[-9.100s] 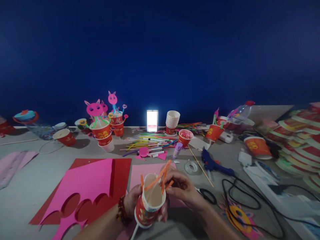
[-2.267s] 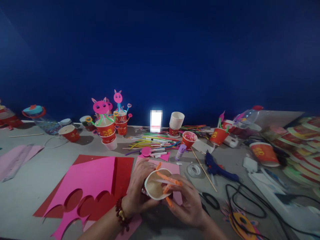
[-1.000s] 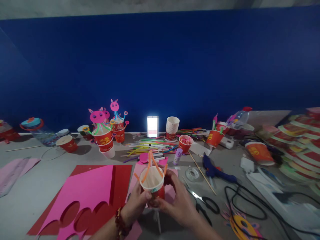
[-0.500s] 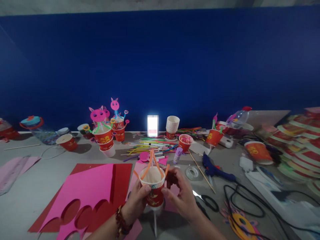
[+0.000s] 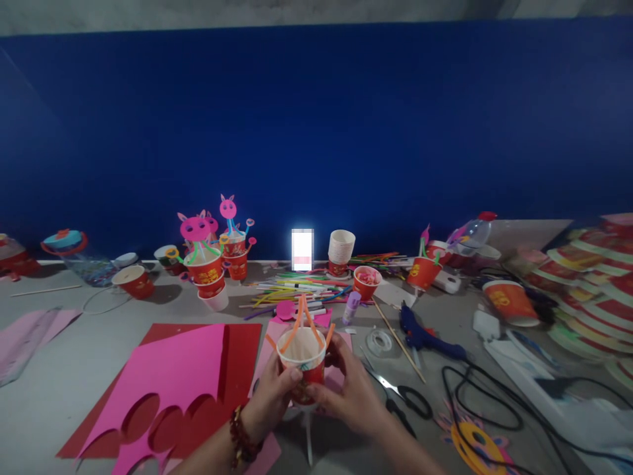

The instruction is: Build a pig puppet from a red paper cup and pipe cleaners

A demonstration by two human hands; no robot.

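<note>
A red paper cup (image 5: pixel 309 377) with a white rim stands upright between my hands at the lower middle. Orange pipe cleaners (image 5: pixel 303 309) rise from it in a peak, with short ends sticking out at both sides of the rim. My left hand (image 5: pixel 273 389) is wrapped round the cup's left side, its thumb on the front. From the right, my right hand (image 5: pixel 346 389) grips the cup too, thumb low on the front and fingers behind the rim. A thin white stick (image 5: pixel 309 439) extends below the cup.
Pink paper (image 5: pixel 171 369) with round cutouts lies over red paper (image 5: pixel 242 349) at left. Right of my hands are scissors (image 5: pixel 395 388), clear tape (image 5: pixel 378 342), a wooden stick (image 5: pixel 399 340) and a blue glue gun (image 5: pixel 428 336) with its cable. Decorated cups (image 5: pixel 205 274) stand behind.
My right hand has moved left and closed against the cup, its thumb now further across the front. The scissors' blades show more.
</note>
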